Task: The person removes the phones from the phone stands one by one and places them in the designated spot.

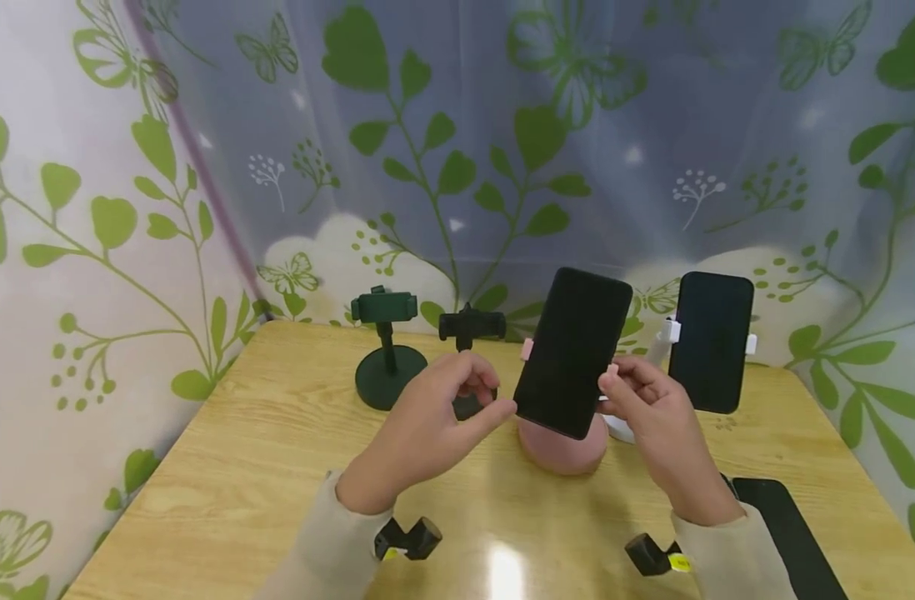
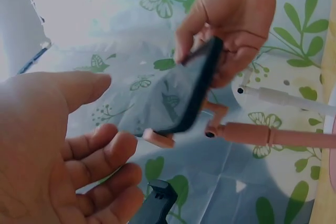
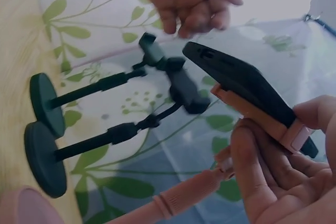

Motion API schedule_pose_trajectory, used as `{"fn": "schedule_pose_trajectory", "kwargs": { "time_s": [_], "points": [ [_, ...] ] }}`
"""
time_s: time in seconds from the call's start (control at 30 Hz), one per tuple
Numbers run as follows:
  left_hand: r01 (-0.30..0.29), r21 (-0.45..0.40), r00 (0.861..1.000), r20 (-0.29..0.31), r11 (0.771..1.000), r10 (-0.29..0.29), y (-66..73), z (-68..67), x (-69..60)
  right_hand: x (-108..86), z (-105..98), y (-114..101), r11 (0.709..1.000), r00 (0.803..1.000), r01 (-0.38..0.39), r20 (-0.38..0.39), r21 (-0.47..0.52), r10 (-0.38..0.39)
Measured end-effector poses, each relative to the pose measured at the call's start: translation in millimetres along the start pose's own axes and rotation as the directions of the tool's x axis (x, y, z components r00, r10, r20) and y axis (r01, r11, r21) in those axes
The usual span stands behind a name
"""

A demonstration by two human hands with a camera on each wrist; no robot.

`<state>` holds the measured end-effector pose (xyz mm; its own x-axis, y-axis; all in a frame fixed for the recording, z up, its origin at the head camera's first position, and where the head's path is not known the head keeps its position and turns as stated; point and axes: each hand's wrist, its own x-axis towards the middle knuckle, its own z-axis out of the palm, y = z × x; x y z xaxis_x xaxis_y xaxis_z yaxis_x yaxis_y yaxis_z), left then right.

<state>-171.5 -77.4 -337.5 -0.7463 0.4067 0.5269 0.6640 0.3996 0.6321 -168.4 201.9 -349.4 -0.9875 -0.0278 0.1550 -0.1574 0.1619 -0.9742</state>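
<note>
A black phone (image 1: 575, 353) sits tilted in the clamp of a pink phone stand (image 1: 562, 446). My right hand (image 1: 656, 429) grips the pink clamp (image 3: 257, 113) at the phone's right edge. In the right wrist view its thumb lies at the clamp's end and its fingers are behind. My left hand (image 1: 435, 425) is at the phone's lower left, its fingers loosely bent and holding nothing. In the left wrist view a gap shows between that hand and the phone (image 2: 191, 90). The pink stem (image 2: 247, 134) stands behind the phone.
To the left stand a dark green phone stand (image 1: 386, 375) and a black phone stand (image 1: 471, 325). A white phone stand (image 1: 660, 343) at the right holds another phone (image 1: 711, 342). One more phone (image 1: 787, 533) lies near my right forearm. A patterned curtain (image 1: 457, 167) hangs behind the wooden table (image 1: 225, 492).
</note>
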Motion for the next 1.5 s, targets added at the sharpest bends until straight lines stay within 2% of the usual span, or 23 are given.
{"fn": "schedule_pose_trajectory", "kwargs": {
  "time_s": [0.17, 0.37, 0.5, 0.57, 0.7, 0.77, 0.9, 1.03, 1.17, 1.27, 1.33, 1.5],
  "points": [
    [0.043, -0.053, 0.999, 0.001, 0.998, -0.043, -2.0, -1.8, -3.8, -14.7, -1, -9, 1.000, 0.999, 0.005, 0.032, -0.030, -0.004],
    [0.038, -0.116, 0.993, 0.113, 0.993, -0.025, -2.4, -9.5, -2.9, -24.9, 5, -18, 0.999, 0.995, 0.043, 0.088, 0.002, -0.043],
    [0.061, -0.160, 0.989, 0.142, 0.985, -0.038, -4.0, -15.1, -0.9, -28.5, 7, -20, 0.999, 0.990, 0.046, 0.130, 0.001, -0.046],
    [0.082, -0.177, 0.985, 0.161, 0.981, -0.053, -3.8, -17.5, 0.0, -29.5, 7, -18, 0.997, 0.986, 0.069, 0.153, 0.016, -0.071],
    [0.075, -0.211, 0.978, 0.204, 0.974, -0.031, -4.4, -20.2, 0.4, -29.3, 8, -14, 0.986, 0.964, 0.150, 0.208, 0.078, -0.164],
    [0.060, -0.235, 0.975, 0.221, 0.970, -0.007, -4.7, -21.6, -0.2, -28.5, 8, -13, 0.977, 0.947, 0.193, 0.246, 0.088, -0.209],
    [0.047, -0.277, 0.965, 0.262, 0.960, 0.028, -4.3, -26.1, -2.9, -26.8, 4, -14, 0.964, 0.897, 0.258, 0.353, 0.070, -0.266],
    [0.055, -0.325, 0.942, 0.331, 0.944, 0.059, -3.8, -30.2, -4.0, -25.8, -2, -12, 0.946, 0.827, 0.312, 0.464, 0.093, -0.318],
    [0.090, -0.315, 0.902, 0.429, 0.945, 0.057, -3.5, -32.9, -3.6, -25.7, -7, -11, 0.946, 0.759, 0.301, 0.571, 0.118, -0.312],
    [0.114, -0.294, 0.866, 0.498, 0.949, 0.050, -3.1, -33.8, -3.7, -26.8, -11, -11, 0.953, 0.718, 0.282, 0.634, 0.113, -0.287],
    [0.118, -0.293, 0.848, 0.527, 0.949, 0.057, -3.0, -33.9, -4.4, -28.0, -13, -12, 0.957, 0.694, 0.275, 0.669, 0.097, -0.267],
    [0.106, -0.292, 0.807, 0.584, 0.950, 0.089, -2.4, -34.7, -7.6, -28.1, -13, -14, 0.935, 0.639, 0.351, 0.719, 0.044, -0.274]
  ]
}}
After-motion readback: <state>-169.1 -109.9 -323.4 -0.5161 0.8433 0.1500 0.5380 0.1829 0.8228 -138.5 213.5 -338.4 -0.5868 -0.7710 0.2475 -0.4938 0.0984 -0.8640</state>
